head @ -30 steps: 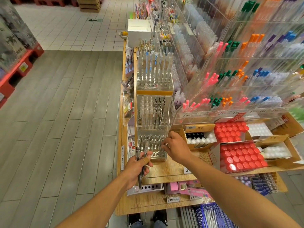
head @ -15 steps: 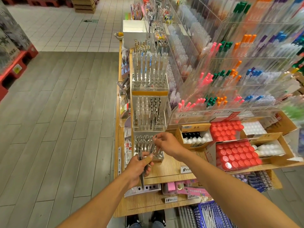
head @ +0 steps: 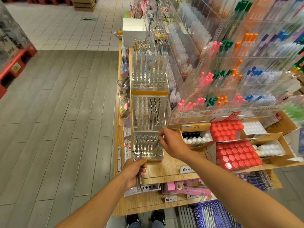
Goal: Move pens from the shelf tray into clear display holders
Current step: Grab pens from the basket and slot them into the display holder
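- Red-capped containers (head: 236,155) sit packed in a box on the wooden shelf (head: 164,170).
- White-capped bottles (head: 197,139) fill a cardboard box just left of them.
- A price tag reading 2.50 (head: 186,169) stands on the shelf edge.
- A blue wire basket (head: 212,214) sits below, by the grey plank floor (head: 57,129).
- A white box (head: 134,32) stands at the far end.

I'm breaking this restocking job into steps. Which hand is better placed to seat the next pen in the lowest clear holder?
The right hand, probably: it pinches a single pen at the lowest clear holder, tip angled down toward its right side. The left hand sits nearer the person, gripping a bundle of spare pens.
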